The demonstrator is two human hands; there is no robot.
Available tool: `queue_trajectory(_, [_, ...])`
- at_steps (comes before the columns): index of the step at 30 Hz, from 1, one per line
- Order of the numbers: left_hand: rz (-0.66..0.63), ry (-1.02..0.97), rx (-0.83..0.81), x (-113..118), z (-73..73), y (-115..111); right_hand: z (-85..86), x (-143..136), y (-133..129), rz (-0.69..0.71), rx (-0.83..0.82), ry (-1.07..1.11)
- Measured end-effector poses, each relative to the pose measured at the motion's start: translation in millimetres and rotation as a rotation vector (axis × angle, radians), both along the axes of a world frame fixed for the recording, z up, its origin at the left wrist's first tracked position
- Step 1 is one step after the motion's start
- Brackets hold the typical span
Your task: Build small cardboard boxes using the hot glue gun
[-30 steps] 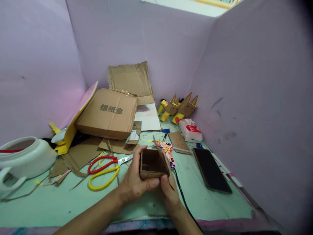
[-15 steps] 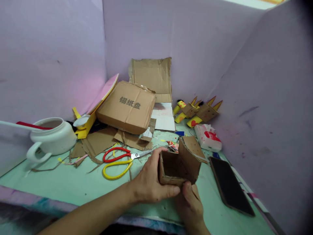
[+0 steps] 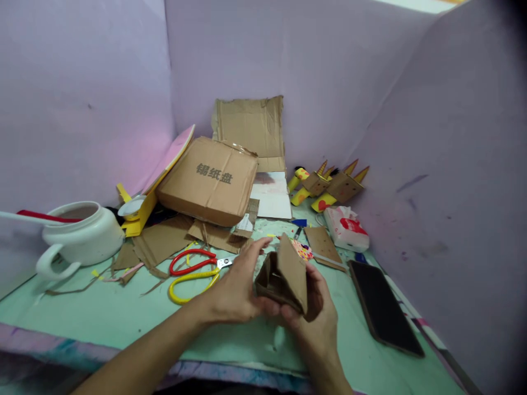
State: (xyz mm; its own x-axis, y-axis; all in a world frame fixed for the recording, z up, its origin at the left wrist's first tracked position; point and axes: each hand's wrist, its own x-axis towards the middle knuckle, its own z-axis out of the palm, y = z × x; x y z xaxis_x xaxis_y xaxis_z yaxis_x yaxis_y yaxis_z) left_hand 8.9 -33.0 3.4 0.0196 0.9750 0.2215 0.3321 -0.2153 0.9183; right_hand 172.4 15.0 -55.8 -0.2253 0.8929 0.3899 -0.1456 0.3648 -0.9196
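Note:
A small cardboard box [image 3: 293, 271] is held above the green table top, its flap tilted up and partly over its dark inside. My left hand [image 3: 239, 285] holds the box's left side, with the thumb at the lower front edge and the fingers raised along the far left. Around the right side and bottom is my right hand [image 3: 315, 307], its thumb near my left thumb. Scissors [image 3: 220, 264] with one red and one yellow handle lie just left of my left hand, their blades partly hidden behind it.
A white pot [image 3: 84, 233] stands at the left. Behind are a large cardboard box [image 3: 209, 181] and cardboard scraps [image 3: 162, 241]. On the right lie a phone [image 3: 385, 307], a tissue pack [image 3: 346, 227], a flat cardboard piece [image 3: 323, 248] and yellow-legged cardboard figures [image 3: 343, 186].
The small box has turned and its flap has swung left over the opening. My right hand has moved up around its right side. The view has shifted slightly.

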Motion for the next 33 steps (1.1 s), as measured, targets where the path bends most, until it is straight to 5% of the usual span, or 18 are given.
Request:
queue_trajectory(5, [0.150, -0.161, 0.049, -22.1, -2.1, 2.7, 8.6, -0.9, -0.1, -0.243, 0.288, -0.268])
queue_trajectory(9, [0.374, -0.546, 0.173, -28.3, 6.0, 1.3, 17.8, 4.5, 0.1, -0.207, 0.615, -0.513])
queue_trajectory(12, [0.435, -0.442, 0.169, -26.2, 12.9, -2.1, 19.8, 2.5, -3.0, -0.185, 0.794, -0.572])
queue_trajectory(16, [0.343, 0.075, 0.059, -22.2, 17.1, -4.6, 14.4, -3.3, -7.2, -0.192, 0.961, -0.555])
queue_trajectory(19, [0.267, 0.256, 0.003, -17.7, 17.5, -4.3, 9.9, -4.1, -8.0, -0.191, 1.001, -0.553])
queue_trajectory(30, [0.128, -0.028, -0.413, -7.9, 17.7, 1.1, 1.4, 0.2, -14.3, -0.083, 1.073, -0.566])
queue_trajectory(33, [0.087, -0.142, -0.450, -7.0, 18.2, 1.4, 4.6, 11.3, -15.7, 0.058, 1.012, -0.635])
